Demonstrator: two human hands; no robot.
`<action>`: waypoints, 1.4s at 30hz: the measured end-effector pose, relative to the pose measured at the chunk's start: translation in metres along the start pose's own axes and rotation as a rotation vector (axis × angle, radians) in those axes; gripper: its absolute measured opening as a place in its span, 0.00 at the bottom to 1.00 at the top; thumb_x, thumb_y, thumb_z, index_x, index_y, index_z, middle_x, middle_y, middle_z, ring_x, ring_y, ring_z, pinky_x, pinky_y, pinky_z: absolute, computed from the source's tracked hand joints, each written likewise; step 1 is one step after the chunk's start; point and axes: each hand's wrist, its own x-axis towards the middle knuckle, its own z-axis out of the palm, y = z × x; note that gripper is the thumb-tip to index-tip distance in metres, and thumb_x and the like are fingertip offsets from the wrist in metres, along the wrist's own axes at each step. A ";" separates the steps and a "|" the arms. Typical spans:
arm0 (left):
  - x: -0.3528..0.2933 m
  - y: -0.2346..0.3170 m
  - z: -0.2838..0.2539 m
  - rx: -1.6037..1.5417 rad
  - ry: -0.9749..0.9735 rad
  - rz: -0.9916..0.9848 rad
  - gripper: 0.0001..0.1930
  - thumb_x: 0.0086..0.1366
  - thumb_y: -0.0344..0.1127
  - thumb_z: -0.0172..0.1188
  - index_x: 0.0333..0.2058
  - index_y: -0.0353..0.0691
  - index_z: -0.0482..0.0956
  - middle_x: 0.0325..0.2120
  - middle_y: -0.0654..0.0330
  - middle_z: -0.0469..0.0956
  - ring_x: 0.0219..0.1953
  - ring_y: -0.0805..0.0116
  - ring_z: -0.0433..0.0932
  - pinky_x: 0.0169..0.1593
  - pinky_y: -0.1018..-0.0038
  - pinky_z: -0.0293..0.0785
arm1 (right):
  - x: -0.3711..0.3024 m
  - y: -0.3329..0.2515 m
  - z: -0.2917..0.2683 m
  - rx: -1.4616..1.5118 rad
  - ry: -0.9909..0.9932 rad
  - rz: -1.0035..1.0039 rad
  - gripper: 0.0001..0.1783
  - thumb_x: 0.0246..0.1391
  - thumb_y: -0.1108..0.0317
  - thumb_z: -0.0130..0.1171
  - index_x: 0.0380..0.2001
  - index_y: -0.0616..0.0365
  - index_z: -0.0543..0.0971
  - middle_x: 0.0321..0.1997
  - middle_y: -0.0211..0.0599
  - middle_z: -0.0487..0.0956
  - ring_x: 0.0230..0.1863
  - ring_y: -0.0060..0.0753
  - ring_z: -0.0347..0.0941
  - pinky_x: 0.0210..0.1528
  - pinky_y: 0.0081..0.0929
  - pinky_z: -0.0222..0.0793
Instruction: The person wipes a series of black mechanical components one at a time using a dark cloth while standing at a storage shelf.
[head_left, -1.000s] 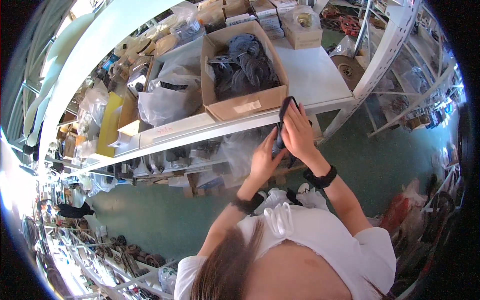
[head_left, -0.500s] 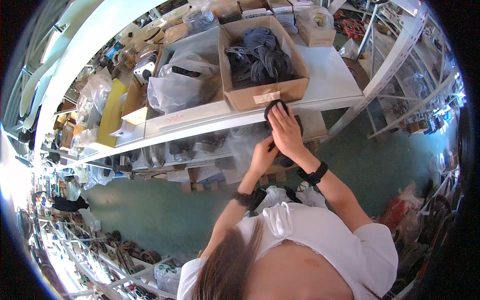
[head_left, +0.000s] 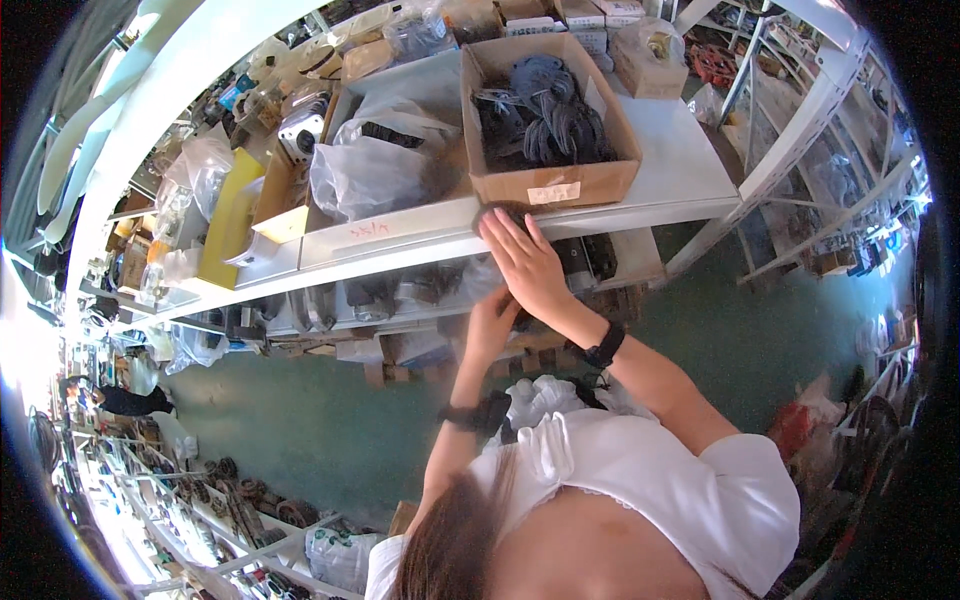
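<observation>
My right hand [head_left: 528, 268] is at the front edge of the white shelf [head_left: 400, 225], fingers long and close together over a dark, rounded flat piece [head_left: 487, 212]. It keeps that piece between its fingers and the shelf edge; whether it is a cloth or a pad I cannot tell. Just below and to the left, my left hand [head_left: 487, 328] is closed, with its fingers curled and partly smeared; something dark shows at its thumb side. Right above my hands stands an open cardboard box [head_left: 558, 187] holding several dark grey, curved flat pieces [head_left: 550, 110].
Left of the box, a grey bin holds a clear plastic bag [head_left: 355, 178]. A yellow divider [head_left: 228, 220] and bagged parts stand further left. A lower shelf with dark parts [head_left: 370, 298] runs beneath. A shelf post [head_left: 790, 120] rises at right, and a green floor [head_left: 300, 420] lies behind.
My right hand has slid left along the shelf edge with the dark piece, from under the box's label to the box's left corner. My left hand has moved left and slightly down.
</observation>
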 end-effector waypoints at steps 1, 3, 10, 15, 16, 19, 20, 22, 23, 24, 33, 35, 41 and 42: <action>0.001 0.002 0.001 0.031 -0.021 0.001 0.12 0.57 0.28 0.52 0.40 0.30 0.72 0.29 0.48 0.77 0.31 0.71 0.74 0.37 0.74 0.69 | -0.003 0.003 -0.001 -0.002 -0.003 0.004 0.26 0.48 0.70 0.45 0.53 0.60 0.64 0.60 0.35 0.61 0.63 0.29 0.51 0.64 0.37 0.40; 0.001 -0.002 0.009 0.053 -0.040 0.031 0.12 0.57 0.28 0.52 0.39 0.31 0.72 0.29 0.48 0.77 0.30 0.69 0.74 0.36 0.73 0.69 | -0.011 0.010 -0.004 0.002 -0.007 -0.048 0.25 0.48 0.69 0.44 0.53 0.59 0.65 0.59 0.34 0.61 0.63 0.29 0.51 0.65 0.37 0.40; 0.015 -0.005 0.054 0.062 -0.153 0.197 0.12 0.56 0.31 0.54 0.37 0.32 0.73 0.28 0.45 0.75 0.30 0.53 0.74 0.35 0.69 0.68 | -0.045 0.051 -0.019 0.034 0.082 0.057 0.21 0.46 0.71 0.48 0.47 0.55 0.72 0.55 0.30 0.65 0.58 0.29 0.59 0.64 0.39 0.44; 0.030 0.025 0.087 0.238 -0.368 0.214 0.14 0.58 0.35 0.53 0.40 0.32 0.72 0.35 0.45 0.75 0.36 0.52 0.75 0.39 0.68 0.68 | -0.074 0.089 -0.042 -0.055 0.073 0.234 0.23 0.43 0.79 0.48 0.46 0.54 0.71 0.52 0.29 0.68 0.57 0.30 0.60 0.63 0.42 0.46; 0.032 0.027 0.095 0.219 -0.388 0.256 0.15 0.58 0.35 0.53 0.41 0.32 0.72 0.34 0.44 0.75 0.37 0.49 0.74 0.39 0.66 0.68 | -0.079 0.097 -0.047 -0.064 0.072 0.271 0.22 0.44 0.79 0.47 0.46 0.55 0.71 0.52 0.29 0.68 0.57 0.31 0.60 0.62 0.42 0.46; 0.036 0.030 0.117 0.170 -0.431 0.357 0.15 0.57 0.34 0.54 0.41 0.32 0.71 0.33 0.43 0.74 0.36 0.47 0.73 0.39 0.65 0.68 | -0.090 0.111 -0.059 -0.076 0.092 0.330 0.20 0.48 0.79 0.44 0.47 0.59 0.70 0.53 0.34 0.68 0.58 0.35 0.59 0.62 0.47 0.46; 0.036 0.029 0.117 0.168 -0.433 0.354 0.15 0.57 0.34 0.54 0.41 0.32 0.71 0.33 0.43 0.74 0.36 0.47 0.73 0.39 0.65 0.68 | -0.091 0.112 -0.059 -0.057 0.086 0.330 0.22 0.47 0.80 0.43 0.48 0.60 0.69 0.54 0.34 0.66 0.59 0.36 0.58 0.62 0.47 0.46; 0.033 0.028 0.119 0.157 -0.452 0.299 0.15 0.57 0.34 0.54 0.42 0.32 0.70 0.34 0.43 0.74 0.35 0.47 0.73 0.38 0.65 0.68 | -0.094 0.110 -0.057 -0.042 0.075 0.330 0.23 0.46 0.81 0.42 0.50 0.60 0.68 0.56 0.35 0.65 0.60 0.37 0.56 0.62 0.47 0.45; 0.031 0.026 0.117 0.153 -0.452 0.296 0.15 0.57 0.34 0.54 0.42 0.32 0.70 0.34 0.43 0.74 0.35 0.47 0.73 0.38 0.65 0.68 | -0.093 0.106 -0.056 -0.007 0.083 0.351 0.25 0.46 0.81 0.41 0.51 0.61 0.66 0.57 0.37 0.63 0.61 0.39 0.54 0.62 0.47 0.44; 0.029 0.025 0.113 0.164 -0.437 0.292 0.15 0.57 0.34 0.54 0.41 0.32 0.70 0.34 0.43 0.74 0.35 0.47 0.73 0.38 0.65 0.68 | -0.093 0.103 -0.054 0.030 0.091 0.377 0.27 0.45 0.82 0.40 0.53 0.61 0.64 0.58 0.39 0.62 0.62 0.40 0.52 0.63 0.47 0.43; 0.005 0.021 0.064 0.248 -0.362 0.270 0.14 0.59 0.38 0.52 0.36 0.32 0.72 0.30 0.43 0.74 0.33 0.46 0.72 0.36 0.65 0.67 | -0.086 0.068 -0.032 0.049 0.118 0.377 0.30 0.42 0.82 0.40 0.55 0.64 0.62 0.60 0.44 0.59 0.63 0.47 0.50 0.63 0.46 0.43; -0.001 0.019 0.050 0.269 -0.383 0.148 0.14 0.61 0.40 0.50 0.34 0.32 0.72 0.28 0.42 0.73 0.31 0.45 0.71 0.34 0.65 0.66 | -0.082 0.056 -0.025 0.081 0.064 0.329 0.30 0.43 0.81 0.42 0.55 0.62 0.61 0.60 0.42 0.59 0.63 0.45 0.50 0.63 0.46 0.44; -0.025 -0.012 0.004 0.228 -0.229 0.066 0.13 0.61 0.38 0.49 0.34 0.32 0.72 0.27 0.44 0.73 0.28 0.48 0.72 0.33 0.66 0.66 | -0.056 0.009 0.008 0.145 0.007 0.228 0.30 0.43 0.76 0.48 0.55 0.64 0.61 0.60 0.46 0.58 0.63 0.48 0.49 0.63 0.46 0.44; -0.030 -0.017 -0.004 0.184 -0.200 -0.011 0.13 0.61 0.39 0.50 0.35 0.33 0.73 0.29 0.45 0.74 0.29 0.51 0.73 0.34 0.67 0.67 | -0.051 0.000 0.017 0.146 0.017 0.191 0.31 0.41 0.76 0.48 0.55 0.65 0.60 0.60 0.48 0.58 0.63 0.50 0.48 0.63 0.47 0.43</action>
